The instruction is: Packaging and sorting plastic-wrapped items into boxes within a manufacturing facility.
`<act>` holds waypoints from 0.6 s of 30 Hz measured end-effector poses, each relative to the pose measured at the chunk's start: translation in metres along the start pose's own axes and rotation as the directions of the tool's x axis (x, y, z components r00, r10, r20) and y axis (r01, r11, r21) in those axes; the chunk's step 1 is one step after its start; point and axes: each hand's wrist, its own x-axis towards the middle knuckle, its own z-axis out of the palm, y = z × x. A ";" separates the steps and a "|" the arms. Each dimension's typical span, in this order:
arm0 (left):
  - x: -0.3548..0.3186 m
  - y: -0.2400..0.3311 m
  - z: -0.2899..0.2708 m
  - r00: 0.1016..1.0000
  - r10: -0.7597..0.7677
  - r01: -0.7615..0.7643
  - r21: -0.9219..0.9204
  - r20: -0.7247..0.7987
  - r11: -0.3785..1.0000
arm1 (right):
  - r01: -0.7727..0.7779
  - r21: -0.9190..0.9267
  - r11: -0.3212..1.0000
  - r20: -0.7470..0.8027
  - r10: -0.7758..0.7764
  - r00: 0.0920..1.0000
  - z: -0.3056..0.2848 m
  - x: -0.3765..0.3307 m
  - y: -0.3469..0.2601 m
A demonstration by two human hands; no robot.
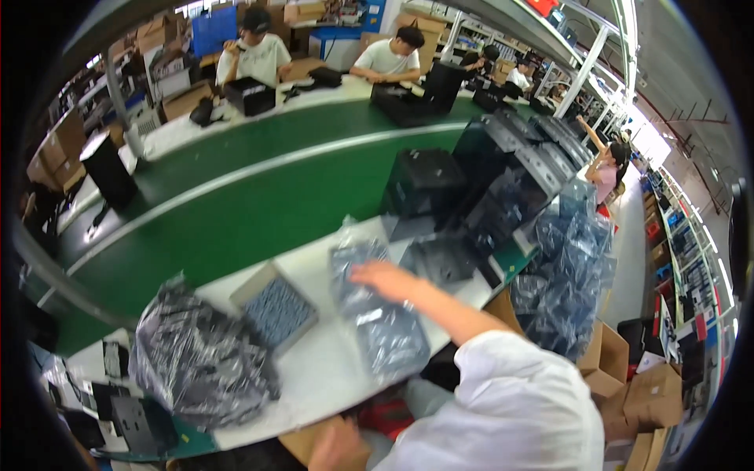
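A flat dark panel-like thing in a clear plastic bag lies lengthwise on the white table. My right hand reaches over its far part, fingers stretched out and touching or just above the plastic. Low in the picture, by the table's near edge, is my left hand; motion smears its fingers, and I cannot see anything in it. Left of the bagged thing sits a shallow open box full of small blue-grey pieces. Farther left bulges a large dark plastic bag, its contents hidden.
Black computer-case-like boxes stand at the table's far right. Beyond runs a green conveyor with a pale rail. Wrapped dark panels are piled to the right, above open cardboard boxes. Several people sit across the conveyor.
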 end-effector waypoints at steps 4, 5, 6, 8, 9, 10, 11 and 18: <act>0.000 -0.031 -0.006 0.975 -0.053 -0.020 -0.321 -0.217 0.947 | 0.185 0.167 0.969 -0.074 -0.174 0.982 0.054 0.031 -0.031; -0.013 -0.035 -0.008 0.965 -0.053 -0.054 -0.396 -0.255 0.917 | 0.161 0.204 0.966 -0.012 -0.162 0.987 0.057 0.042 -0.047; -0.025 -0.038 -0.012 0.954 -0.066 -0.083 -0.470 -0.292 0.879 | 0.187 0.231 0.955 -0.026 -0.186 0.982 0.065 0.052 -0.058; -0.034 -0.040 -0.026 0.924 -0.094 -0.163 -0.602 -0.372 0.782 | 0.200 0.278 0.940 -0.062 -0.190 0.980 0.081 0.074 -0.063; -0.040 -0.039 -0.032 0.907 -0.120 -0.198 -0.661 -0.403 0.724 | 0.210 0.279 0.937 -0.074 -0.197 0.978 0.093 0.088 -0.059; -0.049 -0.037 -0.037 0.892 -0.151 -0.231 -0.716 -0.427 0.658 | 0.261 0.225 0.939 -0.058 -0.254 0.965 0.106 0.102 -0.058; -0.041 -0.044 -0.043 0.884 -0.138 -0.291 -0.757 -0.447 0.585 | 0.266 0.176 0.948 -0.037 -0.263 0.964 0.119 0.107 -0.045; 0.019 -0.131 -0.160 0.782 -0.598 -0.336 -0.927 -0.175 -0.169 | 0.369 -0.117 0.922 -0.166 -0.384 0.908 0.116 0.159 -0.102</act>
